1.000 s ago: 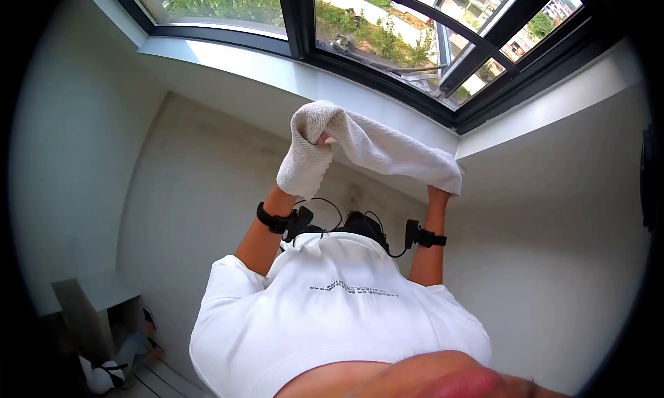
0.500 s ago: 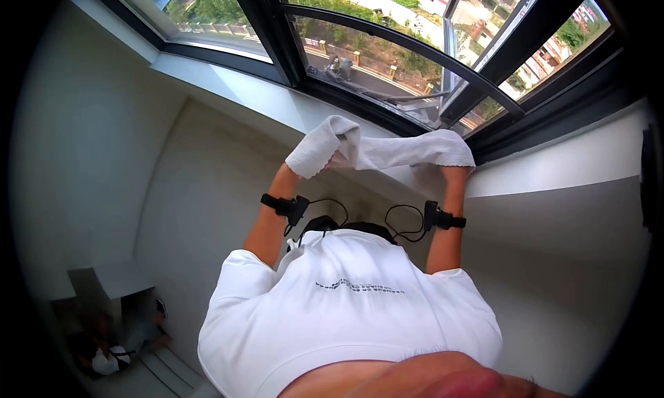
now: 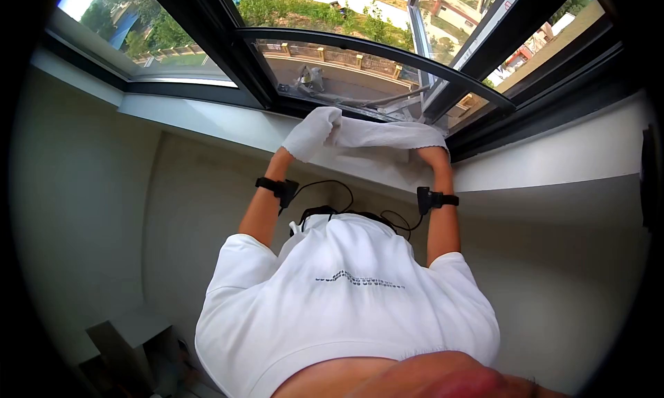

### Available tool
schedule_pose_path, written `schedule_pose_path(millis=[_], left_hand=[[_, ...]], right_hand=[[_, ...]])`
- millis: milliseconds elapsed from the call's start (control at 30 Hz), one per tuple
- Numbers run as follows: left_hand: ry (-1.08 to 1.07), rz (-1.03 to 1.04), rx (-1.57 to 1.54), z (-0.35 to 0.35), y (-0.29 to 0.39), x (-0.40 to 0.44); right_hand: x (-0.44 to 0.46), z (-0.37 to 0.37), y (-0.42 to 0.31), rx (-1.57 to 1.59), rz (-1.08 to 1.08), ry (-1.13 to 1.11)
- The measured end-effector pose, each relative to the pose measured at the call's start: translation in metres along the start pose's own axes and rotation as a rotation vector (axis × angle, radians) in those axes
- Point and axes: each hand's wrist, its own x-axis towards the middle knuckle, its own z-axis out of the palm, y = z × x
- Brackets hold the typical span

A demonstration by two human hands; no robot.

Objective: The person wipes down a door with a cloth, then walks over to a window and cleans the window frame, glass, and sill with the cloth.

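Observation:
A white towel (image 3: 377,134) stretches between my two hands, held in the air over the window sill (image 3: 256,131). My left hand (image 3: 284,154) grips its left end, which is folded over and hides the fingers. The other end is in my right hand (image 3: 434,154); the cloth covers those fingers too, leaving the back of the hand and the wrist in sight. The towel's middle sags a little between them. Black straps with small devices sit on my left forearm (image 3: 254,207) and right forearm (image 3: 443,221).
Dark window frames (image 3: 259,73) rise ahead, with a curved black bar (image 3: 360,45) across the opening. Crumpled clear plastic (image 3: 311,78) lies beyond the bar. Black cables (image 3: 349,194) run from the wrist devices to my waist. A grey box-like unit (image 3: 131,332) stands at lower left.
Both hands, with the towel between them, have shifted left and slightly forward toward the window in view. The camera view has also turned a little. The towel stays held at both ends.

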Motion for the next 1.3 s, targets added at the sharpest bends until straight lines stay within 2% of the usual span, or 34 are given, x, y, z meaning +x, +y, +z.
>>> schedule_pose_path(millis=[100,200,300,400,467,533,600,633,700,733,833,1000,1167,1200,1300], left_hand=[[0.110,0.198,0.428,0.003,0.000,0.006],[0.364,0.612,0.666,0.013,-0.002,0.008],[0.334,0.580,0.646,0.007,0.009,0.008],[0.026,0.332,0.601,-0.016,0.022,0.018],[-0.018,0.363,0.755,-0.025,0.035,0.019],[0.043,0.500,0.869,-0.028,0.061,0.013],[0.218,0.740,0.927,-0.027,0.088,0.002],[0.254,0.822,0.880,-0.030,0.098,0.000],[0.333,0.988,0.783,-0.037,0.111,0.001],[0.245,0.886,0.821,-0.043,0.110,0.001],[0.197,0.766,0.445,-0.055,0.070,0.027],[0.070,0.629,0.183,-0.035,0.037,0.045],[-0.042,0.574,0.078,-0.011,0.029,0.050],[-0.057,0.560,0.050,-0.007,0.025,0.052],[-0.081,0.463,-0.132,0.000,0.012,0.059]], right_hand=[[-0.001,0.010,-0.012,-0.031,0.087,0.064],[0.006,0.025,0.005,-0.114,0.081,0.135],[0.005,0.024,0.008,-0.167,0.038,0.132],[0.008,0.006,-0.006,-0.165,0.073,0.149],[0.006,-0.012,-0.021,-0.163,0.092,0.190],[0.005,-0.030,-0.030,-0.178,0.078,0.252],[0.007,-0.037,-0.022,-0.198,-0.032,0.441],[0.008,-0.042,-0.018,-0.205,-0.088,0.530],[0.007,-0.059,-0.015,-0.235,-0.160,0.563],[0.009,-0.067,-0.017,-0.226,-0.240,0.618],[0.020,-0.069,-0.006,-0.280,-0.384,0.724],[0.032,-0.059,-0.028,-0.170,-0.369,0.612],[0.043,-0.054,-0.094,0.186,-0.327,0.404],[0.047,-0.049,-0.093,0.173,-0.328,0.342],[0.052,-0.027,-0.091,0.031,-0.462,0.422]])
